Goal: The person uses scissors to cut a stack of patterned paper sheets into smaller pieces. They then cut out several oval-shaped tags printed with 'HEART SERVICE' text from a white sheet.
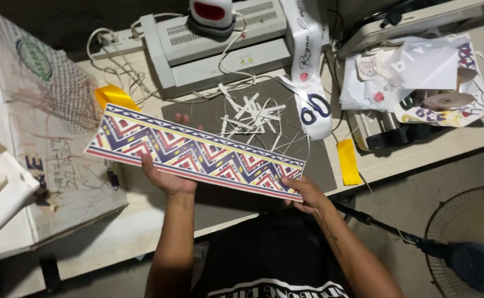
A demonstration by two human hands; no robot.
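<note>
Patterned strip (pixel 195 152): long zigzag print in red, blue, yellow and white, held tilted above the desk (pixel 142 221). Left hand (pixel 167 175) supports it from below, fingers closed on its lower edge; right hand (pixel 307 194) pinches its right end. Risk: the unsupported far-left end may sag or crease. Behind the strip: white paper offcuts (pixel 250 116), grey laminator (pixel 214 44), white printed sash (pixel 311 72). Right of the strip: yellow tag (pixel 348 161).

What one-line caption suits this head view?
Both hands, left hand and right hand, hold a zigzag-patterned strip above a table scattered with paper offcuts.
</note>
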